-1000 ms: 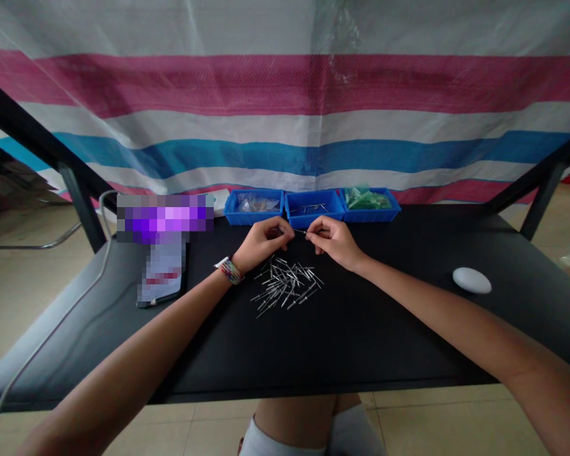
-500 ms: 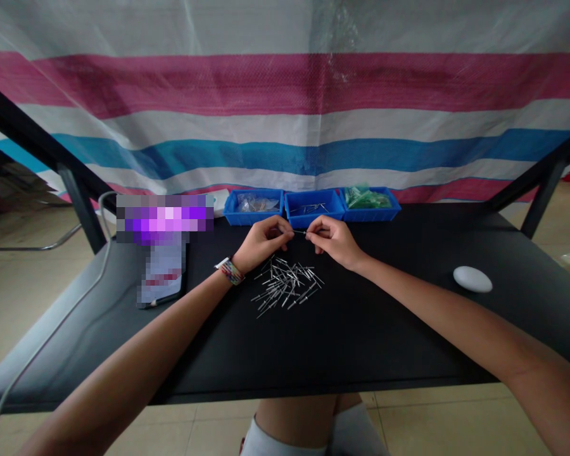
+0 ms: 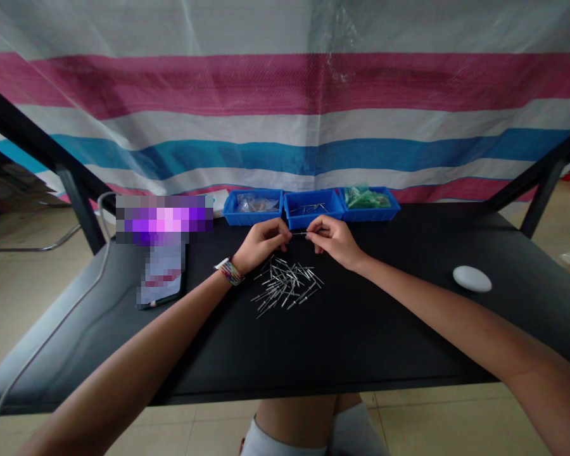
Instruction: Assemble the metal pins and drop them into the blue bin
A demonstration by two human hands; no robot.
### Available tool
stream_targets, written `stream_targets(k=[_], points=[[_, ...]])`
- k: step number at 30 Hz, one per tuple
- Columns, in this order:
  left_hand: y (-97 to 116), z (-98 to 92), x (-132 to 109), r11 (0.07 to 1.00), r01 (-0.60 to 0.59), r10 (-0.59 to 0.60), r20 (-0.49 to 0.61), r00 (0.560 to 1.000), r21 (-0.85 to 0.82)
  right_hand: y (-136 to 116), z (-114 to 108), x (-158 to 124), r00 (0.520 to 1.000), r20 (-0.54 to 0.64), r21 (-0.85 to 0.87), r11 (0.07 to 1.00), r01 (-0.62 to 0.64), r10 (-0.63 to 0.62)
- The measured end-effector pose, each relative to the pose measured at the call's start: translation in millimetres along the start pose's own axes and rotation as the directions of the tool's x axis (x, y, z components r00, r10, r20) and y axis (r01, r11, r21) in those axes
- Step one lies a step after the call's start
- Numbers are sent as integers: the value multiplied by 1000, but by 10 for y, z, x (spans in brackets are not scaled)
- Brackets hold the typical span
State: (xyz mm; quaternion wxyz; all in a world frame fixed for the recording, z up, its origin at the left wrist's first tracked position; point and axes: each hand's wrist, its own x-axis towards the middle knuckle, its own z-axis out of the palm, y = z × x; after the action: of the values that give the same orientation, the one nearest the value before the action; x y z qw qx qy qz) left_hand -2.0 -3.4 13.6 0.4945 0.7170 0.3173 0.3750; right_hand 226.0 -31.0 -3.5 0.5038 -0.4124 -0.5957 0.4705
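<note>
Illumination is dim and diffuse overall. The black tabletop reads darkest toward centre, with pale sheen along its left and right ends. Whitish glare streaks mark the striped tarpaulin at upper left and upper centre. Blind rivets glint mid-frame. Pixelation covers the smartphone left of centre. Wide-angle distortion stretches the forearms toward the lower corners; fine detail is soft.

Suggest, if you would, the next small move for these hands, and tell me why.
Probably lower the thin metal rivet into the middle blue bin: the left hand and right hand appear to hold it between their fingertips, and the bin, just beyond them, contains similar slender pieces.
</note>
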Motion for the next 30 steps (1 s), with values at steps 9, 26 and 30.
stream_targets(k=[9,26,30], points=[[-8,0,5,999,17,-18,21,1000,39,-20,-7,-6,1000,-15,11,1000,9,-9],[-6,15,2,1000,-12,12,21,1000,17,-33,-10,-3,999,-42,38,999,8,-6],[-5,17,4,1000,-3,3,8,1000,28,-45,-10,-10,998,-55,43,999,9,-7]])
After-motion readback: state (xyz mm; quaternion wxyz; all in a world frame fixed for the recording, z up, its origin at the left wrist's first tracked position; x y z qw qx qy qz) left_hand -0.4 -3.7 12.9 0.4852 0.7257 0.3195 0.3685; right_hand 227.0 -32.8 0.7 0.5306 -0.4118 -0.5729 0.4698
